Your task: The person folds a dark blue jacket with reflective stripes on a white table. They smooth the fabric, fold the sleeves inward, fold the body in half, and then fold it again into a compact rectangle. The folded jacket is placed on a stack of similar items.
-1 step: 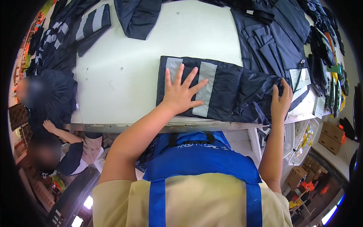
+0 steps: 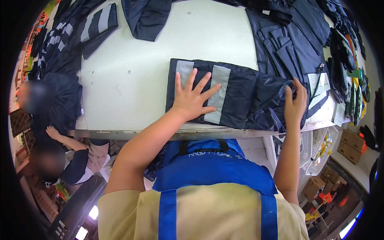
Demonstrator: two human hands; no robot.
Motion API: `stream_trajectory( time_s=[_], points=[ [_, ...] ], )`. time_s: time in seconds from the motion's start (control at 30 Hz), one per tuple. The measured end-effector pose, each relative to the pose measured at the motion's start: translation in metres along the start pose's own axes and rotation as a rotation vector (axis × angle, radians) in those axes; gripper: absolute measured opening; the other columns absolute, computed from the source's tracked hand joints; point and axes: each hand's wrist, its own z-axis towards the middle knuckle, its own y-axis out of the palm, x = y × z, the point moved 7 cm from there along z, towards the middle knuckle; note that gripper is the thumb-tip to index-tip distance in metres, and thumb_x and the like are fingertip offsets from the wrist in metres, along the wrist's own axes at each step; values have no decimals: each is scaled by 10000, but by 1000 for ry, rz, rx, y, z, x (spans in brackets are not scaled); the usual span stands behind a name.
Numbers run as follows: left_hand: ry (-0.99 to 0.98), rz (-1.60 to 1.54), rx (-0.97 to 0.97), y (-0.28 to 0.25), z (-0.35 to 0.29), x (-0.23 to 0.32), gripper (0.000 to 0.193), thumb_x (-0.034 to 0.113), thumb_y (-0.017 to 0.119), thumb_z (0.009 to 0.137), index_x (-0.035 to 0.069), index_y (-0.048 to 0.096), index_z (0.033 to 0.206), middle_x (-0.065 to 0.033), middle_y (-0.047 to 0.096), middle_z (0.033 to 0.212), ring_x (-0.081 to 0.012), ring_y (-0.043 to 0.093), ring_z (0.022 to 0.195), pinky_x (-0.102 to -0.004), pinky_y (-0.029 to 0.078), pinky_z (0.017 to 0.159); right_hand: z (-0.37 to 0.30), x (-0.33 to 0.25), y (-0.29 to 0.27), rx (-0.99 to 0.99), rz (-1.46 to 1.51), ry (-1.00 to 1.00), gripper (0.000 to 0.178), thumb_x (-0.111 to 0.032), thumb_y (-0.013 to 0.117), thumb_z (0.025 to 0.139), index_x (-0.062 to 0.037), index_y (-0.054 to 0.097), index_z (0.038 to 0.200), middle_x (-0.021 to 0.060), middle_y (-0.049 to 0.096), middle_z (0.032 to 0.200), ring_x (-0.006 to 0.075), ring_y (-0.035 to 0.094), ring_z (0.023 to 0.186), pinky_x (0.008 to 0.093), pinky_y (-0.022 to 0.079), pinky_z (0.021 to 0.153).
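Note:
A folded dark navy garment [image 2: 240, 96] with two grey reflective bands lies lengthwise along the near edge of the white table [image 2: 120, 96]. Its left part is flat; toward the right the cloth is bunched and wrinkled. My left hand [image 2: 190, 98] presses flat on the banded end, fingers spread across both bands. At the bunched right end, my right hand [image 2: 296, 102] curls its thumb and fingers around the cloth. Part of the cloth in that grip is hidden.
More dark garments [image 2: 280, 48] are piled at the far right, beside white papers [image 2: 318, 84]. A striped folded piece [image 2: 99, 24] lies at the far left. At left another person's hand [image 2: 52, 132] rests near dark cloth. White baskets [image 2: 316, 148] stand below the table's right edge.
My right thumb and fingers have shifted slightly up and left at the bunched end. The left hand stays flat in the same place on the garment.

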Motion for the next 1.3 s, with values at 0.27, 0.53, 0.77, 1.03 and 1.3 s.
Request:
stream_trajectory(
  time_s=[0.27,0.53,0.77,1.03,1.3],
  points=[
    [9,-19,154,-1,-2,0,735,671,660,640,427,489,1312,-4,310,1462,-307,182,1397,-703,40,1033,32,-158,164,-671,66,-340,179,-233,673,782,-69,695,851,121,652,813,299,622,818,371,477,744],
    [-17,-87,55,-2,1,-1,703,657,634,696,433,461,1339,-7,326,1459,-312,167,1403,-691,7,1049,84,-83,98,-217,382,-197,549,-27,657,789,-63,477,1306,148,564,1261,307,550,1134,355,416,966],
    [232,-150,-99,-33,25,43,668,433,669,800,322,407,1404,-61,243,1522,-345,135,1419,-645,29,1092,24,181,-30,-102,-94,566,768,-322,706,804,40,359,1386,236,531,1263,317,531,1149,356,359,1023],
    [740,-83,-306,-5,63,84,690,558,627,772,297,447,1385,-29,323,1501,-240,195,1424,-593,20,1128,-30,194,-40,-536,550,972,514,-167,740,702,85,560,1112,132,670,964,211,658,799,313,521,788],
    [434,-46,-176,2,114,109,672,531,586,808,243,433,1396,-103,306,1503,-315,172,1425,-641,14,1096,106,-4,-124,-508,519,319,441,-185,674,755,26,564,1126,94,655,914,171,647,800,282,527,761]
  ],
)
